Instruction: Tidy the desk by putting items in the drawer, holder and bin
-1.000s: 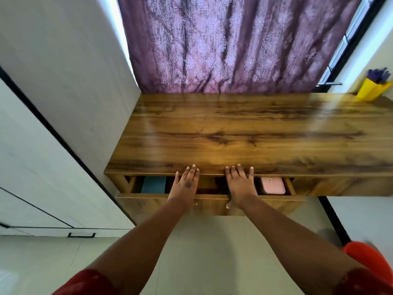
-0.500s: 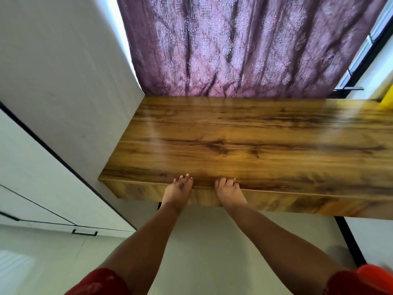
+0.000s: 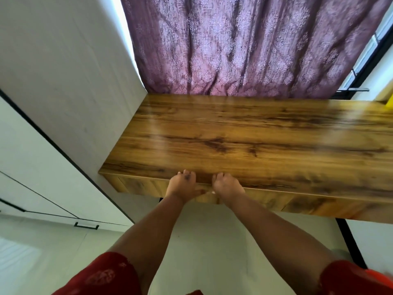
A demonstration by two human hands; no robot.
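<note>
The wooden desk (image 3: 255, 135) runs across the middle of the view with nothing lying on its visible top. Its drawer (image 3: 144, 185) is pushed in flush under the front edge, so its contents are hidden. My left hand (image 3: 182, 185) and my right hand (image 3: 227, 186) press side by side against the drawer front, with the fingertips curled up over the desk's front edge. Neither hand holds an object. A sliver of the yellow holder (image 3: 390, 104) shows at the far right edge of the desk.
A purple patterned curtain (image 3: 244, 45) hangs behind the desk. White cabinet panels (image 3: 53, 103) with a black handle (image 3: 86, 226) stand to the left. Pale floor lies below, and an orange-red object (image 3: 380, 279) sits at the bottom right corner.
One second ago the drawer stood open with a teal item and a pink case inside. Both hands pushed it shut; since half a second ago they have barely moved.
</note>
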